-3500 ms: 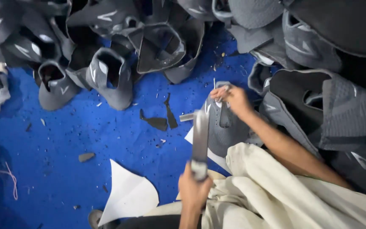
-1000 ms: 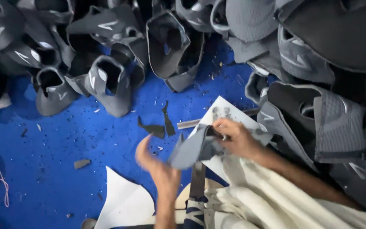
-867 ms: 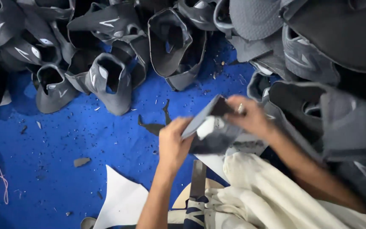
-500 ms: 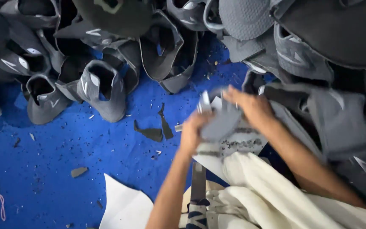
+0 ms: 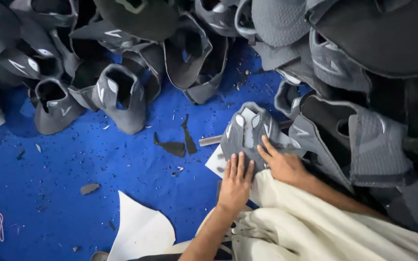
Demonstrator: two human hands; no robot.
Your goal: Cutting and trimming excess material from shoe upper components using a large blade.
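While both hands, left (image 5: pixel 235 181) and right (image 5: pixel 281 164), press flat and open on the grey upper (image 5: pixel 247 135), holding nothing, it may slide off the white sheet (image 5: pixel 217 162) beneath.

The grey shoe upper (image 5: pixel 247 137) under the hands looks like soft, matt knitted cloth with smooth pale patches. The floor covering (image 5: pixel 73 183) is a bright blue, slightly rough sheet flecked with dark scraps. The white sheet (image 5: pixel 141 229) looks like smooth matt paper. The cream garment (image 5: pixel 315 232) is plain woven cloth.
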